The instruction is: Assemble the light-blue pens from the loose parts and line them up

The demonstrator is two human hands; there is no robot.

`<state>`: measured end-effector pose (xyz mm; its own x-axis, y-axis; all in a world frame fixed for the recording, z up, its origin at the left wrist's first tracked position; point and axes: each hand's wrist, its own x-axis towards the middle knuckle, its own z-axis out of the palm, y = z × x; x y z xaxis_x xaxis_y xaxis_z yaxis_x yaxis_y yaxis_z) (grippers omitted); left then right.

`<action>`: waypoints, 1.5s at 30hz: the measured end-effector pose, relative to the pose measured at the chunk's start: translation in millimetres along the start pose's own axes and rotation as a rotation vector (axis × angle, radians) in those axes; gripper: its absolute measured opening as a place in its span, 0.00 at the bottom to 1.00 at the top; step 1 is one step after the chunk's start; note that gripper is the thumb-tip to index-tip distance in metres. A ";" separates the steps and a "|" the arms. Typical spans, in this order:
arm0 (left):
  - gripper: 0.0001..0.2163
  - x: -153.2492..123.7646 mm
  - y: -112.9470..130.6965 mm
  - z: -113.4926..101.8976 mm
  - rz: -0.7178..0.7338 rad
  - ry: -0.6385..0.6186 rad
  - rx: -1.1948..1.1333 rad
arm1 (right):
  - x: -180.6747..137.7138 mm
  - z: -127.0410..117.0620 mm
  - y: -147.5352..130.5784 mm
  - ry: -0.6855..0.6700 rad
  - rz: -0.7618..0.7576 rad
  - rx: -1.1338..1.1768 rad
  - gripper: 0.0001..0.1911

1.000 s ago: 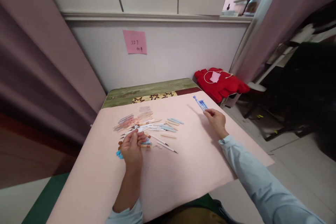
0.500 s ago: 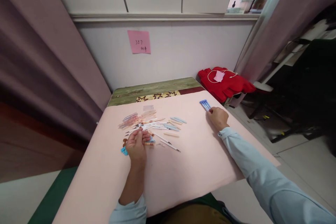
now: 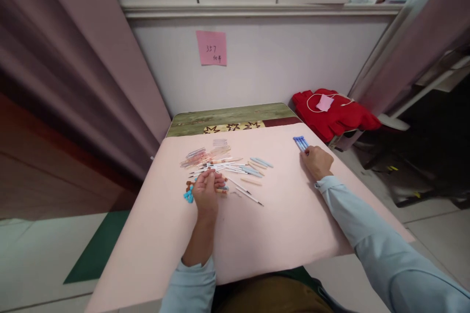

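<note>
A pink table carries a scattered pile of pen parts: clear barrels, thin refills, pale blue and peach caps. My left hand rests at the pile's near edge. Its fingers are curled together over small pieces that I cannot name. Small blue caps lie just left of that hand. Toward the table's far right corner my right hand lies on the surface. Its closed fingers hold the near end of a bundle of blue pens that lies flat on the table.
A green patterned surface shows beyond the pink cover, against the wall. A pink note hangs on the wall. Red fabric sits on a stool to the right. A curtain hangs at the left.
My right hand lowered the bundle of blue pens onto the table near the far right corner and stays at its end. My left hand stayed at the pile. The view shifted left.
</note>
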<state>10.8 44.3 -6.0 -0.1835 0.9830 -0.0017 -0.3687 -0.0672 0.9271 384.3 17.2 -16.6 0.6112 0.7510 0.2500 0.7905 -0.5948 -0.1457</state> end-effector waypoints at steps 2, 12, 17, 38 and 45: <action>0.14 -0.2 -0.7 -0.2 0.000 -0.004 -0.003 | -0.1 -2.6 0.1 0.002 -0.006 -0.005 0.17; 0.14 -0.7 -2.6 -2.7 0.090 0.034 0.056 | -59.2 -38.3 -72.2 0.019 0.000 0.923 0.21; 0.13 -2.0 0.2 -7.6 0.159 0.096 0.106 | -104.6 -18.8 -123.7 -0.034 -0.022 1.135 0.21; 0.08 6.0 28.5 -86.8 0.506 0.636 0.627 | -118.6 1.1 -119.8 -0.085 -0.381 0.515 0.09; 0.12 -24.7 31.3 -49.0 0.407 0.087 1.380 | -123.4 -4.6 -120.7 -0.036 -0.366 0.597 0.12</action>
<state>-40.8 9.6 4.7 -0.1325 0.9194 0.3704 0.8720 -0.0696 0.4846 213.3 -5.0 -25.4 0.2942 0.8882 0.3528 0.8256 -0.0502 -0.5620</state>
